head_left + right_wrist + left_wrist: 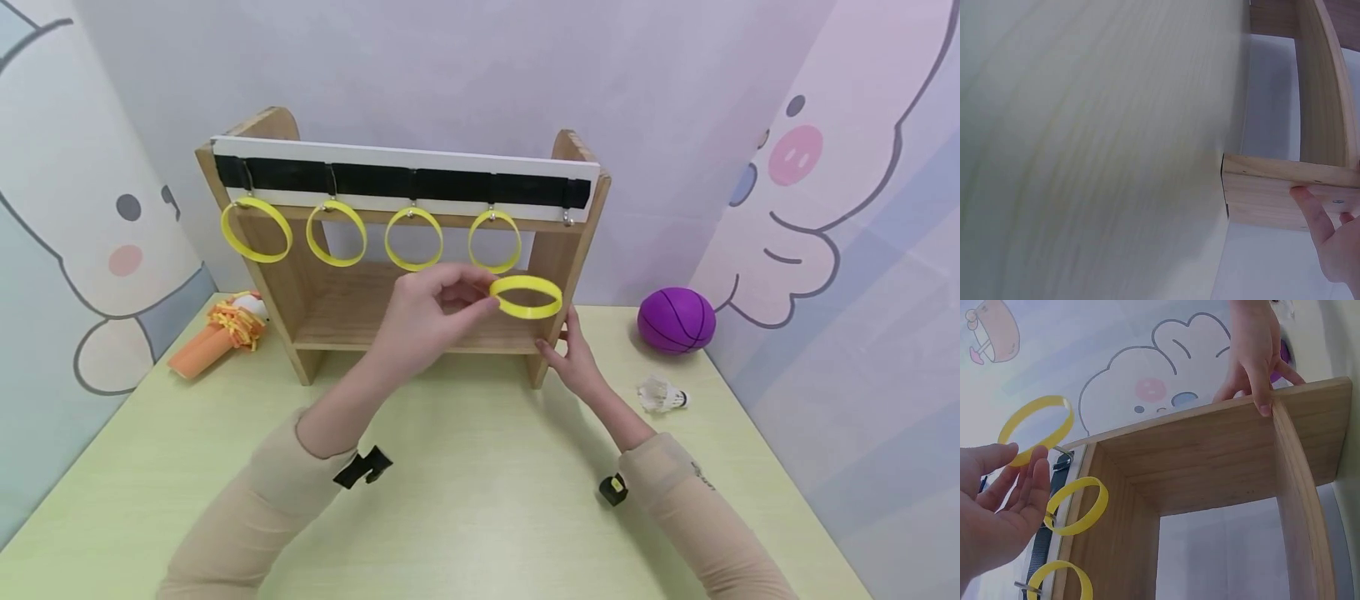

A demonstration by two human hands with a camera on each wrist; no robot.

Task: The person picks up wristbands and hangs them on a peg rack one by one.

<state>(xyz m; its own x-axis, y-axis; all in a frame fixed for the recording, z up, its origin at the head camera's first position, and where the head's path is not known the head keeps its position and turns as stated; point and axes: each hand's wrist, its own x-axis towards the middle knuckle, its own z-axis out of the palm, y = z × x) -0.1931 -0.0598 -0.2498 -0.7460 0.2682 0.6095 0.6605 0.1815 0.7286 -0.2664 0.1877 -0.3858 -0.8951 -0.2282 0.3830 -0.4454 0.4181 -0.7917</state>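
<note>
A small wooden shelf rack (pixel 412 343) stands on the table, with a white board and black strip (pixel 450 185) across its top front. Several yellow rings (pixel 414 240) hang from hooks on that strip. The rightmost hook (pixel 567 218) bears no ring. In front of the rack's right half, my left hand (pixel 423 312) pinches another yellow ring (pixel 528 311) between thumb and fingers, tilted nearly flat and apart from the hook. My right hand (pixel 576 358) holds the front edge of the rack's right side panel (pixel 1310 394), low down; some of its fingers lie on the outer face (pixel 1260 197).
Right of the rack lie a purple ball (pixel 677 321) and a white shuttlecock (pixel 663 395). An orange toy with frayed strips (pixel 217 333) lies at the left. Walls with cartoon prints enclose the back and sides of the pale green table (pixel 465 500).
</note>
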